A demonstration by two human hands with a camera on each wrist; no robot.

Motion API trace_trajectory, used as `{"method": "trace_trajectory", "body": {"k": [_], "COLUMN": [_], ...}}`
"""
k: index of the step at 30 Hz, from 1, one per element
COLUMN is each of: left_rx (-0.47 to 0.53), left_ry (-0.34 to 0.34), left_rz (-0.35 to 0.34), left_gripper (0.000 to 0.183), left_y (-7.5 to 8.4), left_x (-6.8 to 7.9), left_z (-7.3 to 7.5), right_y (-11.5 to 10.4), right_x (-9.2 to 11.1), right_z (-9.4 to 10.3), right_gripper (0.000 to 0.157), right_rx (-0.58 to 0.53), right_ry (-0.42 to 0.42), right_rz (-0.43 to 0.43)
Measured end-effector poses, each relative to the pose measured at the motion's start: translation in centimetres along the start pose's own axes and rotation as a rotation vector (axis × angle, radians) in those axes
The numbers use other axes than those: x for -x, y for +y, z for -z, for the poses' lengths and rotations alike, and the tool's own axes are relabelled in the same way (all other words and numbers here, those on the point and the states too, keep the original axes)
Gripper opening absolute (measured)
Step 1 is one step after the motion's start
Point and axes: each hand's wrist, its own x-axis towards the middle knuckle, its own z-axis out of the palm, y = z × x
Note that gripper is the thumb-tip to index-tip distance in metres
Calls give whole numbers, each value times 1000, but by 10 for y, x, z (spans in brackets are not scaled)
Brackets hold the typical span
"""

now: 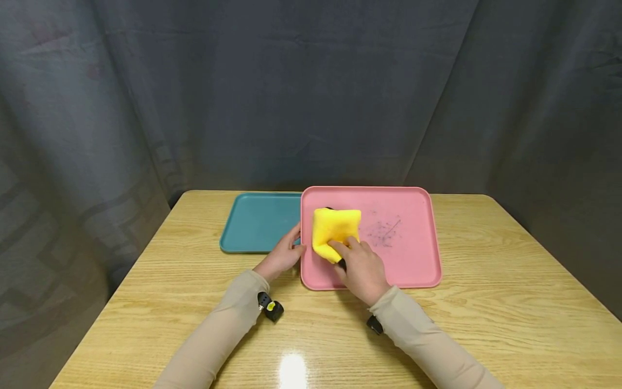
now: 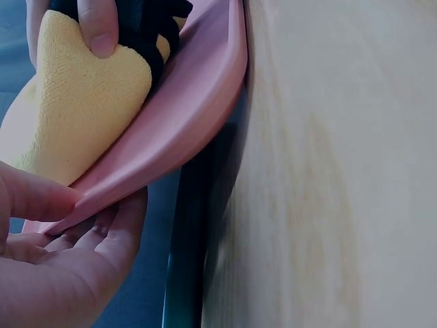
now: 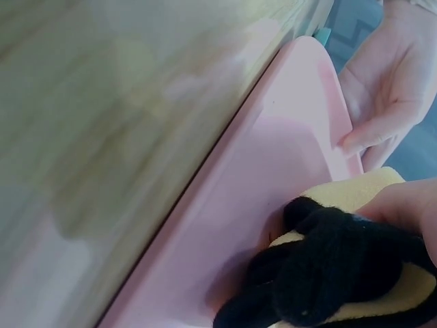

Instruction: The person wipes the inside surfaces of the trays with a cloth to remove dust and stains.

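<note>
My left hand (image 1: 284, 255) pinches the left rim of a pink tray (image 1: 410, 265), thumb on top and fingers beneath, as the left wrist view shows of that hand (image 2: 75, 273). A yellow cloth with black parts (image 1: 336, 226) is bunched over the tray's left half. My right hand (image 1: 365, 272) grips this cloth from its near side. In the right wrist view the cloth's black folds (image 3: 334, 273) bulge below the fingers. Dark scribbled smudges (image 1: 385, 232) mark the tray to the right of the cloth. What lies beneath the cloth is hidden.
A teal tray (image 1: 257, 220) lies to the left, its right part covered by the pink tray. Both rest on a light wooden table (image 1: 495, 270). Grey curtains (image 1: 301, 108) hang behind and at the sides. Each wrist wears a small black device.
</note>
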Motion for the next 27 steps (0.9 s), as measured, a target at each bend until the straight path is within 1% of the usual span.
{"method": "trace_trajectory", "body": {"k": [2,9,15,19,22,27], "left_rx": [-2,8,20,33,44,43], "left_ry": [0,7,2,1,-1,-3], "left_rz": [-5,20,8,22,18,-7], "left_gripper": [66,66,66,66,67,68], "left_y": [0,0,1,1,0,0], "left_x": [0,-1,0,0,0,-1], "left_z": [0,0,0,0,0,-1], "right_y": [1,5,8,10,12,15], "right_x": [0,1,2,3,3,4], "right_z": [0,1,2,2,2,3], "right_gripper": [49,47,46,46,46,46], "right_rx": [2,-3,-4,-6,-5,-6], "right_ry": [3,16,19,25,18,7], "right_rz": [0,-8,-16,-16,-26,-45]}}
